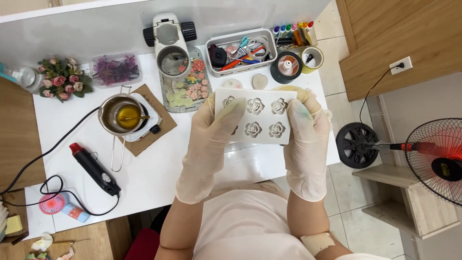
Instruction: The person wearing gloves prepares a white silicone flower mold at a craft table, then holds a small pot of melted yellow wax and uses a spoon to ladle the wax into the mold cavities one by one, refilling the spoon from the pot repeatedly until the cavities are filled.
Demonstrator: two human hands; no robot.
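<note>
Both gloved hands grip a white silicone mould (260,118) with rose-shaped cavities, lifted above the table (154,178) and held roughly level, face up toward the camera. The left hand (209,144) clamps the mould's left end, its thumb lying across the top over one cavity; the right hand (305,144) clamps the right end with the thumb on the upper edge. Holding it by the two short ends leaves most cavities open to view, and the grip suits flexing the soft slab. Gloves carry faint coloured stains on the fingertips.

On the table behind, a small metal pot (121,114) of amber liquid sits on a little hotplate (144,123) set on a brown board, likely to shield the white surface from heat. A black heat gun (95,168) lies near the front left. A tray of small pink and green cast flowers (188,89) rests just beyond the mould, beside a tool basket (240,52) and marker pens (293,32)
</note>
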